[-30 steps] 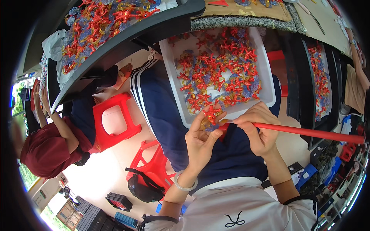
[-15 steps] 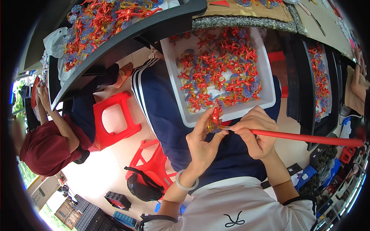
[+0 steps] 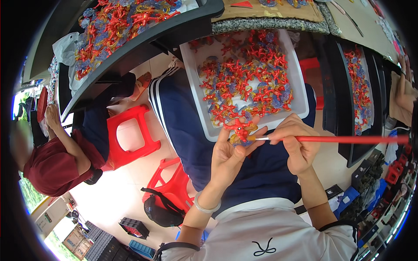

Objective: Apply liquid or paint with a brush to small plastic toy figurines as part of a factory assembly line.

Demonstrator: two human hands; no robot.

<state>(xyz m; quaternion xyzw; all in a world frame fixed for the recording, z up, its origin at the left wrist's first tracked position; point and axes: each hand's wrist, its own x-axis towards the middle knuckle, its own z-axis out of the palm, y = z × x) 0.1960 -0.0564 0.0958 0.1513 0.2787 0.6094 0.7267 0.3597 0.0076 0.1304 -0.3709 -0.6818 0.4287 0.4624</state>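
Between the thumb and fingers of my left hand (image 3: 227,158) is a small red figurine (image 3: 239,129) with yellow and bluish translucent parts. My right hand (image 3: 297,144) grips a paintbrush (image 3: 339,139) with a long red handle and a silver ferrule. Its tip meets the lower part of the figurine, at the yellow and blue pieces; whether it presses there I cannot tell. Just beyond both hands, a white tray (image 3: 194,93) rests over my lap, filled with many similar red, yellow and blue figurines (image 3: 257,74).
A black tray (image 3: 143,32) heaped with figurines stands at the upper left, another black bin (image 3: 338,104) at the right. A cardboard-topped table (image 3: 265,13) lies ahead. Red stools (image 3: 150,143) and a black bag (image 3: 161,211) are at left, near a person in a dark red shirt (image 3: 56,163).
My left hand has turned the figurine so its red front faces up more. The brush, still in my right hand, has shifted slightly up and lies more level.
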